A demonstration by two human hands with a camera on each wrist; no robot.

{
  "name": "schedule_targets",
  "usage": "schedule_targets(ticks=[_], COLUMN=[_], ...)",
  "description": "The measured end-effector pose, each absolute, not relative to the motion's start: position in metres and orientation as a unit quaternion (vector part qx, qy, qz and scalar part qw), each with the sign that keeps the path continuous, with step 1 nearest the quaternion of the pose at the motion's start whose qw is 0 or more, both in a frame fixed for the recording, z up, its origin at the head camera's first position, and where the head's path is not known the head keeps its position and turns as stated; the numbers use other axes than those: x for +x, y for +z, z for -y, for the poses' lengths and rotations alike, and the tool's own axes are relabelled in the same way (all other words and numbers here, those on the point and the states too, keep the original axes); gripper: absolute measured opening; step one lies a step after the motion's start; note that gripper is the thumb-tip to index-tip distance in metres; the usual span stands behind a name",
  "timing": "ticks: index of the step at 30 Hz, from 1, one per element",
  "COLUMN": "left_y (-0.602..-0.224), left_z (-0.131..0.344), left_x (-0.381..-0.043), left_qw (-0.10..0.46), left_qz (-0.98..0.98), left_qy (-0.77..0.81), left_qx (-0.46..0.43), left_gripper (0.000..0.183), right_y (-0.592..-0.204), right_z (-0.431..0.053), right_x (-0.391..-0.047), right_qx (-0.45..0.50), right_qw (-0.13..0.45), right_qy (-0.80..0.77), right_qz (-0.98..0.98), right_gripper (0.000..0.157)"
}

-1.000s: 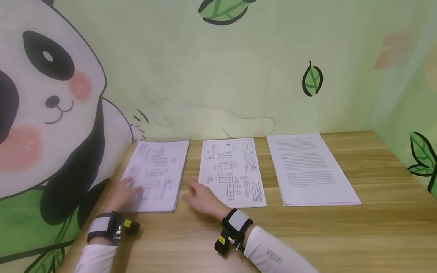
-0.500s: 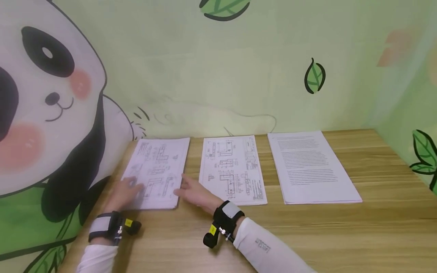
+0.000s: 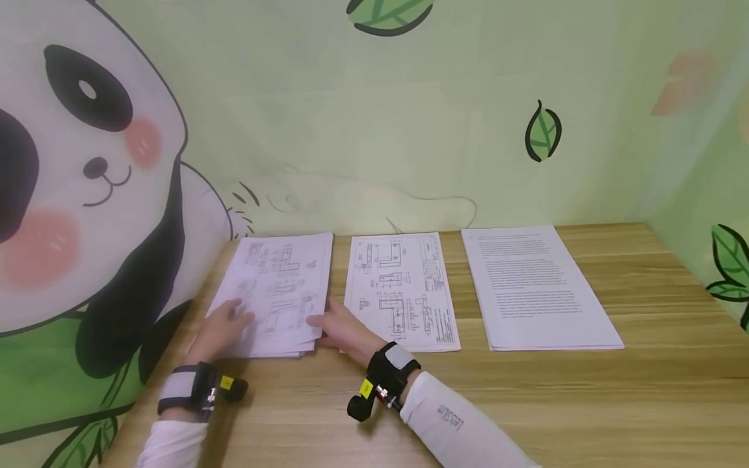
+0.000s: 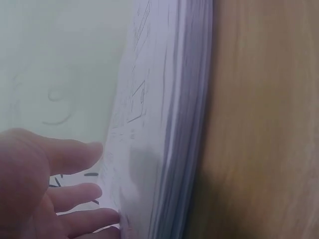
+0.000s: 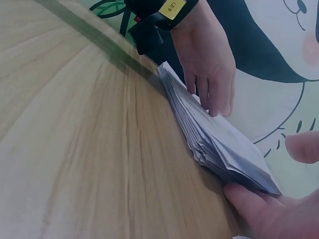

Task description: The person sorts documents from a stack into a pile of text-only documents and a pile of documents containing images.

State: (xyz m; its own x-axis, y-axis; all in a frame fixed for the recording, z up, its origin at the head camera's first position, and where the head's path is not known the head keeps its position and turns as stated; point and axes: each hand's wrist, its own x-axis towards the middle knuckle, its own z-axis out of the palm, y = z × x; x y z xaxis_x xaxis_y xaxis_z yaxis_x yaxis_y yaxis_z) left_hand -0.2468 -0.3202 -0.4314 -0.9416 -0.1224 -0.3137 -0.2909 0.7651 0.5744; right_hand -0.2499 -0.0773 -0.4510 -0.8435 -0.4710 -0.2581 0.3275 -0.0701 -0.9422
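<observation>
The right hand [image 3: 345,331] is at the right edge of the drawing stack [image 3: 292,279]; its fingers touch the edge from below and its thumb is above, but whether it pinches the sheets I cannot tell. The left hand [image 3: 219,330] is at the stack's left edge, fingers extended and loosely spread, gripping nothing. Between the hands, the drawing stack lies with its top sheets askew, jutting past those beneath at the near right corner. Each wrist wears a strapped camera, the right one [image 3: 359,408] and the left one [image 3: 234,389] both nearer the person than the stack. Just right of the stack lies a second drawing [image 3: 415,279]; farther right, a text stack [image 3: 526,276]. Under the stack is the wooden table [image 3: 526,403]; beyond it, the green wall [image 3: 409,130], with a painted panda [image 3: 99,146] to the stack's left.
</observation>
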Motion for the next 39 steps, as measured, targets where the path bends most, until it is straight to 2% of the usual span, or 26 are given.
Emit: schedule_targets(ticks=[7, 10, 14, 23, 30, 35, 39], left_y=[-0.427, -0.424, -0.421, -0.424, -0.419, -0.417, -0.417], left_z=[0.310, 0.307, 0.303, 0.300, 0.295, 0.275, 0.254], left_x=[-0.242, -0.241, -0.242, -0.243, -0.247, -0.253, -0.256], left_qw=[0.119, 0.123, 0.125, 0.104, 0.078, 0.076, 0.061], left_qz=[-0.934, -0.933, -0.930, -0.911, -0.894, -0.849, -0.827], left_qy=[0.324, 0.324, 0.327, 0.378, 0.416, 0.501, 0.542], left_qx=[-0.094, -0.100, -0.110, -0.127, -0.149, -0.149, -0.135], left_gripper=[0.074, 0.074, 0.076, 0.081, 0.090, 0.093, 0.080], right_y=[-0.452, -0.455, -0.460, -0.453, -0.441, -0.435, -0.428], right_z=[0.075, 0.076, 0.073, 0.057, 0.032, 0.007, -0.013], right_x=[-0.249, -0.249, -0.250, -0.245, -0.248, -0.249, -0.248], right_qx=[-0.033, -0.031, -0.019, -0.009, -0.023, -0.043, -0.059], right_qw=[0.248, 0.217, 0.179, 0.165, 0.151, 0.139, 0.124], right_qy=[-0.736, -0.728, -0.708, -0.730, -0.740, -0.742, -0.725], right_qz=[-0.629, -0.649, -0.683, -0.664, -0.655, -0.654, -0.675], right_gripper=[0.046, 0.044, 0.048, 0.061, 0.055, 0.053, 0.052])
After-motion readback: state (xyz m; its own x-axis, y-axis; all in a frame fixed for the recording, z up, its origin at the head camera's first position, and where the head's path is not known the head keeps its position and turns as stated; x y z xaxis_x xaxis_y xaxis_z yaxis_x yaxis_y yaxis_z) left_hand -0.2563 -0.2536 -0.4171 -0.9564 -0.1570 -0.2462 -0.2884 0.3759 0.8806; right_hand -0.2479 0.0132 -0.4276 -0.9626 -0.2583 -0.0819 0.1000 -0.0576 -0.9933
